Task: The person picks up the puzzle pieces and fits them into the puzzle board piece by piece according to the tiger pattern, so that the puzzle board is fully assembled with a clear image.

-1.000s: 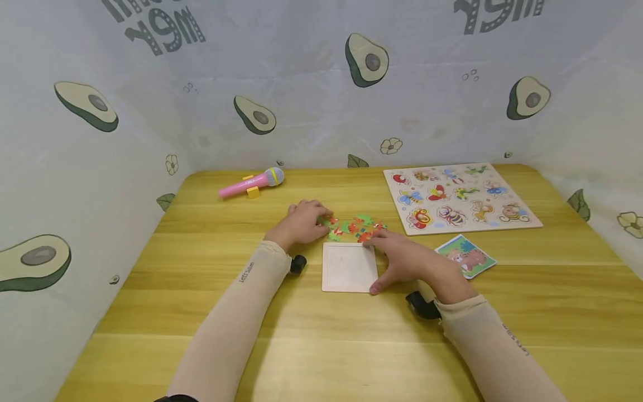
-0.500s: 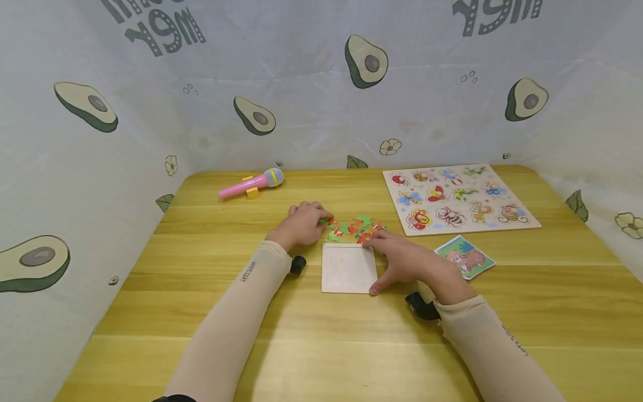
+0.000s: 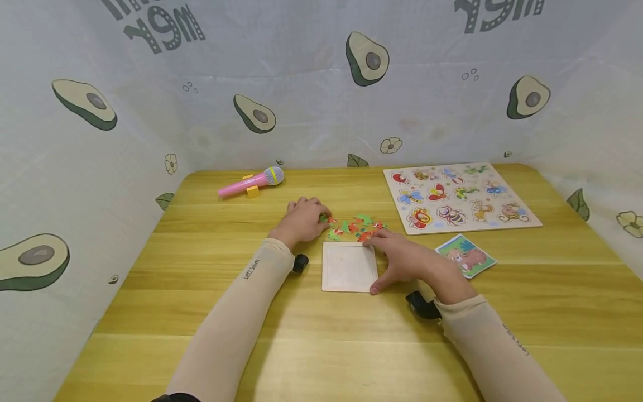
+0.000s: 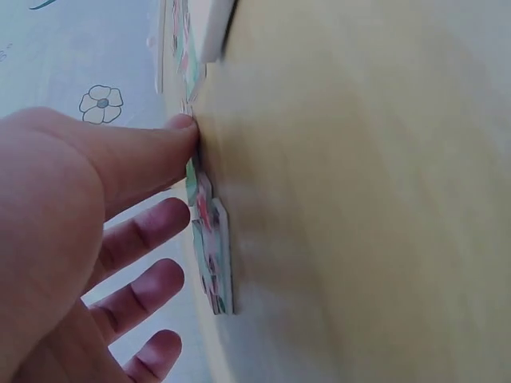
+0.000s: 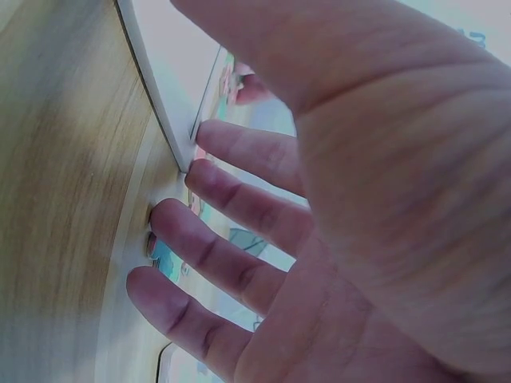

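Observation:
A small pale wooden puzzle tray (image 3: 349,268) lies flat on the table, with nothing in its recess. My right hand (image 3: 409,259) holds it at its right side, thumb at the near corner and fingertips at the far corner. In the right wrist view, the index fingertip touches the rim of the tray (image 5: 172,56), and the other fingers spread beside it. Red and green jigsaw pieces (image 3: 358,226) lie loosely behind the tray. At their left end my left hand (image 3: 303,221) pinches a piece between thumb and index finger, mostly hidden by the thumb. Other jigsaw pieces (image 4: 211,255) show below that thumb.
A picture card (image 3: 466,257) lies right of my right hand. Behind it is a large insect puzzle board (image 3: 459,198). A pink toy microphone (image 3: 251,184) with yellow supports lies at the back left. A printed curtain (image 3: 321,84) surrounds the table (image 3: 321,346).
My left hand has shifted very slightly to the right, its fingertips bending more over the leftmost pieces. The right hand and the tray stay where they were.

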{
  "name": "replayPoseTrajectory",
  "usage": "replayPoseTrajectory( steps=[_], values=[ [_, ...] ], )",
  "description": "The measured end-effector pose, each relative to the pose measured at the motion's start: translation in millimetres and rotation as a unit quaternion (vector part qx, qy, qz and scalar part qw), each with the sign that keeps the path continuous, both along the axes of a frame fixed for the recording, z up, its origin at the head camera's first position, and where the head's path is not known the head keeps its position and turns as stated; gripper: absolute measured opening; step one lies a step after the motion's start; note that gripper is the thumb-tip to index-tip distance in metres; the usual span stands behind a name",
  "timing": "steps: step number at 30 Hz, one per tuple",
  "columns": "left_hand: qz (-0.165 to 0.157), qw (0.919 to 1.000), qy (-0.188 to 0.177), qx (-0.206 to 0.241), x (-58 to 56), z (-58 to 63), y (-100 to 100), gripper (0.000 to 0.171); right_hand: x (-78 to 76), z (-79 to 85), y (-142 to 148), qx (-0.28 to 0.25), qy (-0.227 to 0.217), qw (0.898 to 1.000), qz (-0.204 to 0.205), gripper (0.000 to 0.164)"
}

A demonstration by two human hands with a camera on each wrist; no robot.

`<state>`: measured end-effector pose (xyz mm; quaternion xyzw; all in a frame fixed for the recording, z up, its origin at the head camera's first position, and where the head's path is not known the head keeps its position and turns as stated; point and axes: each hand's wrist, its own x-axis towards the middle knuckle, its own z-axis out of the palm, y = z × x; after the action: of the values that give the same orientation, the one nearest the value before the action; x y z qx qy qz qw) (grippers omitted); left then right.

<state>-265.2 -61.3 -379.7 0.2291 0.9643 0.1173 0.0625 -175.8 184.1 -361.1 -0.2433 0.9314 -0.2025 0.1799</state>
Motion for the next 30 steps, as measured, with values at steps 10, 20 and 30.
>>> replayPoseTrajectory(
  steps=[10, 20, 30],
  values=[
    [0.008, 0.9998, 0.013, -0.013, 3.6, 3.1, -6, 0.033, -0.9, 1.2, -1, 0.008, -0.01, 1.0, -0.004, 0.098],
    [-0.072, 0.9967, 0.006, 0.036, 24.3, 13.3, -24, 0.032, -1.3, 2.7, 0, 0.009, -0.01, 1.0, -0.006, 0.098],
    [-0.192, 0.9804, 0.002, 0.045, 44.3, 6.4, -25, 0.031, -1.4, 2.4, -1, 0.005, -0.008, 1.0, -0.003, 0.098]
  ],
)
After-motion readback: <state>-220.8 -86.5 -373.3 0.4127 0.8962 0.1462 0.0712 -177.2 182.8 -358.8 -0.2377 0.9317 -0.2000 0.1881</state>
